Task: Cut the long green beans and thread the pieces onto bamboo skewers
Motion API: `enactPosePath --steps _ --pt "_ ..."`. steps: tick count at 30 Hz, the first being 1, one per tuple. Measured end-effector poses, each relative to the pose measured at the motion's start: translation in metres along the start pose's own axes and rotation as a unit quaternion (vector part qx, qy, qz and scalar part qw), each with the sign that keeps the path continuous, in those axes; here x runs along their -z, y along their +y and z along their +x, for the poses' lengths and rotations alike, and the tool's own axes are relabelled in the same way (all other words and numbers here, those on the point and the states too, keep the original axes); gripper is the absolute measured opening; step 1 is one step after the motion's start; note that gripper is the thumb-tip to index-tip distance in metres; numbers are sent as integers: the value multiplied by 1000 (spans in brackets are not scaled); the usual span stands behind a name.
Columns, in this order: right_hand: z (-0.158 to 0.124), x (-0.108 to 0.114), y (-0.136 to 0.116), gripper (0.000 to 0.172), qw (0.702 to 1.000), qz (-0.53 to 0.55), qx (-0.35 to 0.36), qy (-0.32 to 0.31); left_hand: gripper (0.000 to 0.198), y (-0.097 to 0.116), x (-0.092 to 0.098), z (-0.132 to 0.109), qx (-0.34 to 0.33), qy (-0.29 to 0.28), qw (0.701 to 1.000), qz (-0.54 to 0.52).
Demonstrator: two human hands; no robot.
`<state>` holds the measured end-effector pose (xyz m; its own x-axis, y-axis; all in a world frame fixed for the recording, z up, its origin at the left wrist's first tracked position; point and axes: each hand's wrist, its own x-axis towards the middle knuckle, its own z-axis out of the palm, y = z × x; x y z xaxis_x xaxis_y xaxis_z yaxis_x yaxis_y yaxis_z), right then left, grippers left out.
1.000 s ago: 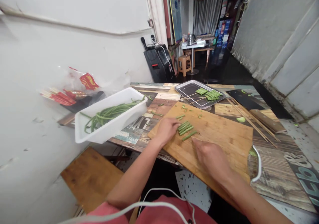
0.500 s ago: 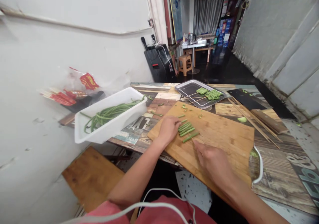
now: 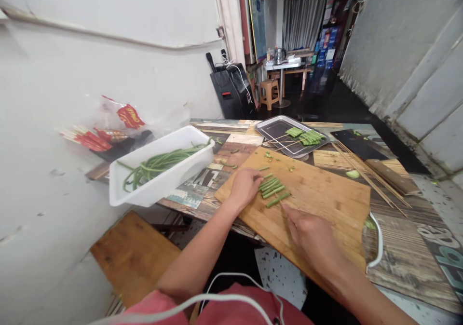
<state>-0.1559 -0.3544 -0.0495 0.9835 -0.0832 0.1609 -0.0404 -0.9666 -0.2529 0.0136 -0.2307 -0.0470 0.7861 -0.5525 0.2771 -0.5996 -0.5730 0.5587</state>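
Short cut green bean pieces lie side by side in a row on the wooden cutting board. At their left ends, my left hand has bent fingers closed against the pieces. My right hand pinches a thin bamboo skewer, mostly hidden by the fingers. The skewer's visible bit meets the nearest bean piece, which lies slightly apart from the others. How far the tip reaches into the row cannot be made out. Small green scraps dot the board's far part.
Left stands a white plastic bin of long green beans. Behind the board, a metal tray holds skewered bean pieces. Loose skewers and a cleaver lie at right. A bag of red-wrapped sticks sits by the wall.
The view has shifted very slightly. Both hands, the skewer and the bean pieces keep nearly the same places on the board.
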Motion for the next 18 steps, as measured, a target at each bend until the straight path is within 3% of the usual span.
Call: enactPosePath --steps 18 --pt "7 7 -3 30 998 -3 -30 -54 13 2 4 3 0 -30 999 -24"
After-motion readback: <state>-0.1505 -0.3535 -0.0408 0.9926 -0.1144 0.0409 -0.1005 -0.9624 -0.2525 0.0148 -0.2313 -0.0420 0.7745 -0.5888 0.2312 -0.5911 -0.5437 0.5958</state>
